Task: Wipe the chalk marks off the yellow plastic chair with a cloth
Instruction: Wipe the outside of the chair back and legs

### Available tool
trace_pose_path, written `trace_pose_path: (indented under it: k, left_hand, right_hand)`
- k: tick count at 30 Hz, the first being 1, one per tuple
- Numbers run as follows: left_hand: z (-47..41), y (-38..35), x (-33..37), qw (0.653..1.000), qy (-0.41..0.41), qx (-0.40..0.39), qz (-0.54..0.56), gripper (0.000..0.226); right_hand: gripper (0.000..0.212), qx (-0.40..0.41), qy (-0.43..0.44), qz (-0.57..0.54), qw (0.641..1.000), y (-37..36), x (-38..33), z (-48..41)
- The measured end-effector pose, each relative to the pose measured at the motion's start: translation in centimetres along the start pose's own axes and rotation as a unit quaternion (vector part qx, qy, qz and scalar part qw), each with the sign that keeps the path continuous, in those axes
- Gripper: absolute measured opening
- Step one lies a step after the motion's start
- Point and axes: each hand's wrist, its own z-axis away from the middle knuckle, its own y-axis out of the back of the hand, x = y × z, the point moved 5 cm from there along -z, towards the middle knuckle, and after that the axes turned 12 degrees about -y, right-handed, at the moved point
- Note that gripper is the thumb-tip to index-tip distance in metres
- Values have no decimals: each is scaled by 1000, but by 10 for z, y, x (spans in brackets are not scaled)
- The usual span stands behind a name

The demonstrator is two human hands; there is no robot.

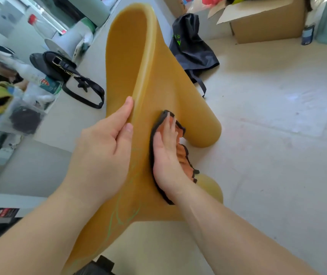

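Observation:
The yellow plastic chair (pixel 154 76) lies tipped over in the middle of the view, its legs pointing right. My left hand (pixel 105 147) grips the chair's raised edge, thumb on one side and fingers on the other. My right hand (pixel 166 155) lies flat with straight fingers on an orange cloth (pixel 182 153) with a black border, pressing it against the chair's surface. Faint green chalk marks (pixel 119 215) show on the chair lower down, near my left forearm.
A black bag (pixel 192 48) lies on the pale floor behind the chair. A cardboard box (pixel 265 24) stands at the back right. At left, a table holds a black strap bag (pixel 63 70), bottles and a clear container.

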Motion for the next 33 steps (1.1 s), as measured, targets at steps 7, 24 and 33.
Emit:
trace_pose_path:
  k: [7,24,33]
  left_hand:
    - [2,0,5,999,-8,1,-43,49]
    - [1,-1,5,999,31,-17,-37,49]
    - [2,-1,5,998,26,-33,-49,50]
  right_hand:
    - [56,24,40,6,999,1,12,-6]
    - [61,31,-33,48,998,1,23,-5]
    - [81,13,-142,-16,990,14,48,-50]
